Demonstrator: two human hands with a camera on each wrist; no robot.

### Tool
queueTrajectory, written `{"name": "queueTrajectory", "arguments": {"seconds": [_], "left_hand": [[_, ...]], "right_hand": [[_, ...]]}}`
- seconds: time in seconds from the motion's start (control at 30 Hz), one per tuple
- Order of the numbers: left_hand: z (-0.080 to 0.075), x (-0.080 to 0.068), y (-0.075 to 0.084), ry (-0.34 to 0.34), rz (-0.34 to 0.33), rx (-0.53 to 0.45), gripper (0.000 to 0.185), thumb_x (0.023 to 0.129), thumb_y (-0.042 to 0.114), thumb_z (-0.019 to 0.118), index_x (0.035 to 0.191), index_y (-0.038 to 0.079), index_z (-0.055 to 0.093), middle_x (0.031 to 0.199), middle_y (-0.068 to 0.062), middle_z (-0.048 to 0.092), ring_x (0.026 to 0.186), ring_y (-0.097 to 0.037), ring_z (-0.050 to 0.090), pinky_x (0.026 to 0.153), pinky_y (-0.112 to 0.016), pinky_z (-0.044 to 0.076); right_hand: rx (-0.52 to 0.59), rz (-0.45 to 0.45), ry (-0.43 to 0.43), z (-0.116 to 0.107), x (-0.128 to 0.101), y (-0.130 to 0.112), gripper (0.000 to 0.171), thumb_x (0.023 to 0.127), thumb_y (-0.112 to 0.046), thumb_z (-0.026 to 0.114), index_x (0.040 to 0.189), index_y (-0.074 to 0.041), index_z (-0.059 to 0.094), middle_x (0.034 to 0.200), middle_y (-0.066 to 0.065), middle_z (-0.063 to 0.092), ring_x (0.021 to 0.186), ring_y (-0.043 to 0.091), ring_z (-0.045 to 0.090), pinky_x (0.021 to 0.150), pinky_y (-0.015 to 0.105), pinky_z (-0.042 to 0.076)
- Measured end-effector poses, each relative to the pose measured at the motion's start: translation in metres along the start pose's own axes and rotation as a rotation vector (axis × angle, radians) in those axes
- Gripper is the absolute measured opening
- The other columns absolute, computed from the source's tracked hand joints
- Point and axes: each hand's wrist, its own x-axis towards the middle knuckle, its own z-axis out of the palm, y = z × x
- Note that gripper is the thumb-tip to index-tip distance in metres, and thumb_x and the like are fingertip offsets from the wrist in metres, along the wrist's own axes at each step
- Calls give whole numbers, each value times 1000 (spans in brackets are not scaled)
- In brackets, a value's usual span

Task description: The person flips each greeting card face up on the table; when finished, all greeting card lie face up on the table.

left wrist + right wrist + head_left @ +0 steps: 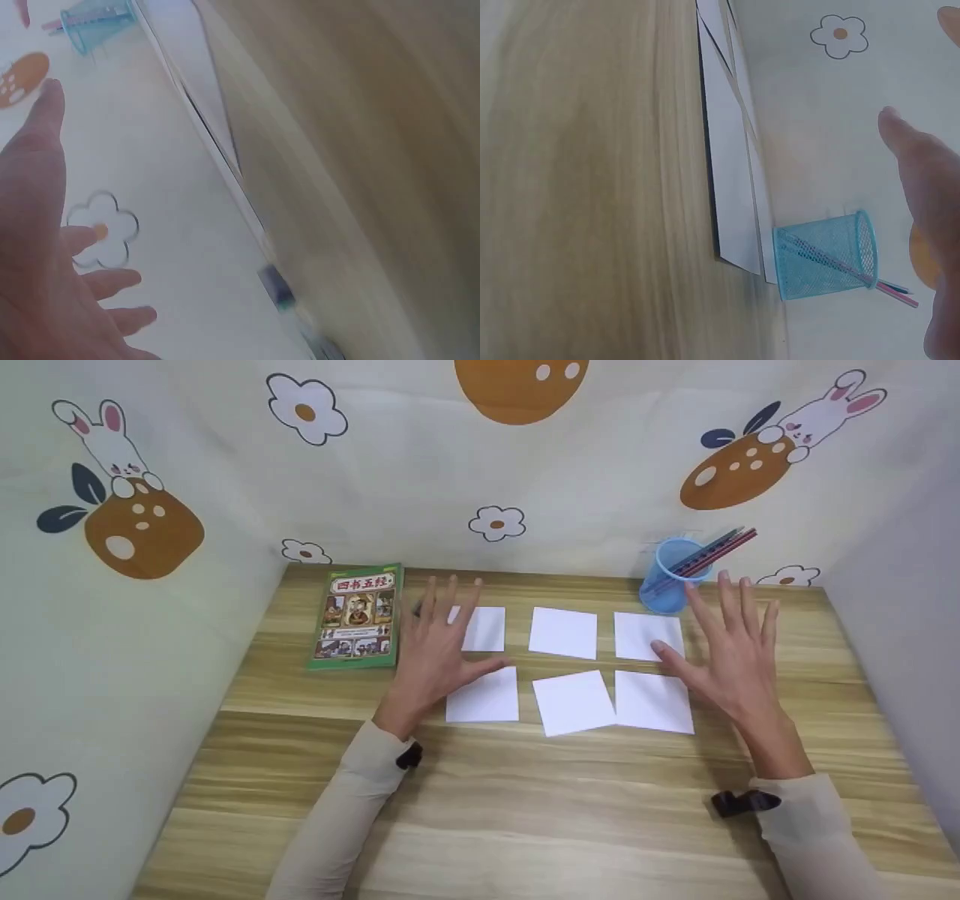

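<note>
Several white paper cards (pixel 562 633) lie in two rows on the wooden table (pixel 495 802). My left hand (pixel 444 639) hovers with fingers spread over the left end of the rows, above the top-left card (pixel 484 628) and the bottom-left card (pixel 484 696). My right hand (pixel 731 649) is spread open over the right end, its thumb above the top-right card (pixel 643 634) and the bottom-right card (pixel 652 701). Neither hand holds anything. In the right wrist view the cards (pixel 731 187) show edge-on beside a blue mesh cup (pixel 826 255).
A green picture book (pixel 358 615) lies at the back left of the table. The blue mesh pencil cup (pixel 673 574) with several pencils stands at the back right, just beyond my right fingertips. Printed fabric walls (pixel 150 525) close in the table on three sides.
</note>
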Motion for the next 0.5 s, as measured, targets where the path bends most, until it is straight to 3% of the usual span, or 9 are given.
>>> {"name": "queueTrajectory", "arguments": {"seconds": [0.1, 0.23, 0.37, 0.5], "left_hand": [[4, 5, 21, -5, 81, -45, 115, 84, 94, 58, 172, 24, 31, 176, -14, 36, 166, -39, 27, 133, -71, 17], [7, 11, 50, -18, 193, -117, 95, 92, 84, 62, 160, 19, 53, 165, -11, 54, 157, -35, 46, 131, -59, 34], [13, 15, 79, -99, 309, -186, 74, 97, 71, 68, 149, 17, 64, 156, -7, 63, 150, -31, 55, 127, -52, 43], [17, 22, 109, -243, 414, -227, 66, 99, 64, 71, 146, 18, 66, 150, -4, 68, 145, -26, 59, 123, -47, 48]], "right_hand": [[77, -1, -14, -3, -5, 0, 77, 95, -55, 76, 163, -28, 50, 176, 15, 36, 164, 43, 28, 130, 75, 19], [143, 16, -159, -7, -11, -2, 55, 98, -43, 80, 144, -15, 67, 149, 18, 62, 141, 43, 53, 114, 71, 43], [188, 33, -342, -8, -16, -1, 47, 97, -35, 83, 133, -9, 71, 133, 16, 68, 125, 39, 61, 107, 64, 51], [257, 40, -456, -5, -19, 3, 57, 91, -42, 89, 133, -8, 70, 130, 14, 69, 123, 34, 61, 110, 59, 50]]}}
